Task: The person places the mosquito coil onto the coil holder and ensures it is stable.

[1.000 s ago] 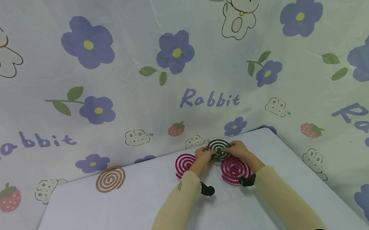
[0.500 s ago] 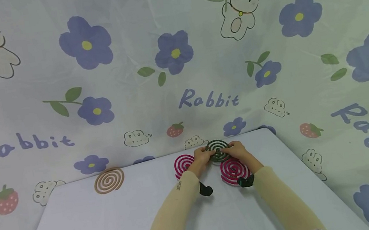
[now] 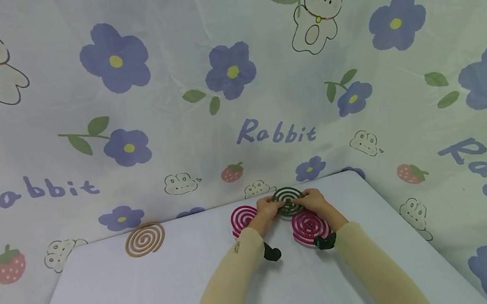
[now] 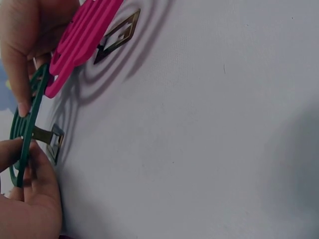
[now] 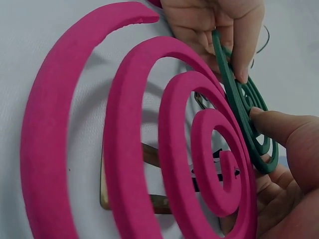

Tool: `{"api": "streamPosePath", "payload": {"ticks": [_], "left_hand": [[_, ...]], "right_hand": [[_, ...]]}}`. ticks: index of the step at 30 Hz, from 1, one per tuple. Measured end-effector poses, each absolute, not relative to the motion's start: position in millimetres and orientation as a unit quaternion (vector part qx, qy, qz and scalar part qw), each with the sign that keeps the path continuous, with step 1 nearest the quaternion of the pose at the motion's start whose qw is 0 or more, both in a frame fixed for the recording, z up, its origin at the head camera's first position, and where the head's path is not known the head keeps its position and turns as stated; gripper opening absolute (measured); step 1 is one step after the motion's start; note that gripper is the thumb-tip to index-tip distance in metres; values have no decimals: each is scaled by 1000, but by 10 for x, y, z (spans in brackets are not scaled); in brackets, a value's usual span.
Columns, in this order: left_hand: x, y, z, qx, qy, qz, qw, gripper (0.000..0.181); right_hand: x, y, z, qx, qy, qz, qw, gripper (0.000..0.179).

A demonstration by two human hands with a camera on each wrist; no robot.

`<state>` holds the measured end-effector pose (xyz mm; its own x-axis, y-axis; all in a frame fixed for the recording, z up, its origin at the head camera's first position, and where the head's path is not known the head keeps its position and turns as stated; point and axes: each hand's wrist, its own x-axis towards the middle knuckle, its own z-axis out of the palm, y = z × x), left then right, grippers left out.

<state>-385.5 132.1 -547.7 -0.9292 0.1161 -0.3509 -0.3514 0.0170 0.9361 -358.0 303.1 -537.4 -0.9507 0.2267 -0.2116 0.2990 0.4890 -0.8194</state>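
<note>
A dark green mosquito coil [image 3: 288, 203] is held between both hands near the table's back edge. My left hand [image 3: 268, 210] pinches its left side, and my right hand [image 3: 318, 202] pinches the right side, with both thumbs on its face close to the spiral's centre. In the left wrist view a small metal stand [image 4: 55, 143] shows behind the green coil, its arm reaching the coil; whether it is fixed there I cannot tell. One pink mosquito coil [image 3: 308, 224] sits propped in front of my right hand. Another pink coil [image 3: 241, 220] is partly hidden by my left hand.
A tan mosquito coil [image 3: 145, 239] lies far left at the back edge of the white table [image 3: 143, 301]. Metal stands prop the pink coils, one stand [image 5: 103, 184] showing through the rings in the right wrist view. A patterned cloth [image 3: 195, 138] hangs behind the table.
Both hands keep their hold on the green coil at the same spot. The head view shifts slightly; the other coils stay where they were.
</note>
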Motion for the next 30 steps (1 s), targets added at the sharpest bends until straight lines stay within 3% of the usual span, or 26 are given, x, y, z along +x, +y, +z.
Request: {"api": "streamPosePath", "payload": {"ticks": [10,30], "left_hand": [[-3824,1306,-5474,-66,700,691,165,43],[-3793,1266,-5461,-49,695,697,168,45]], "right_hand": [[-3547,3016,-5386,144,863,-483,23,37],[-3515,3006,-5392,136,858,-495,14,50]]}}
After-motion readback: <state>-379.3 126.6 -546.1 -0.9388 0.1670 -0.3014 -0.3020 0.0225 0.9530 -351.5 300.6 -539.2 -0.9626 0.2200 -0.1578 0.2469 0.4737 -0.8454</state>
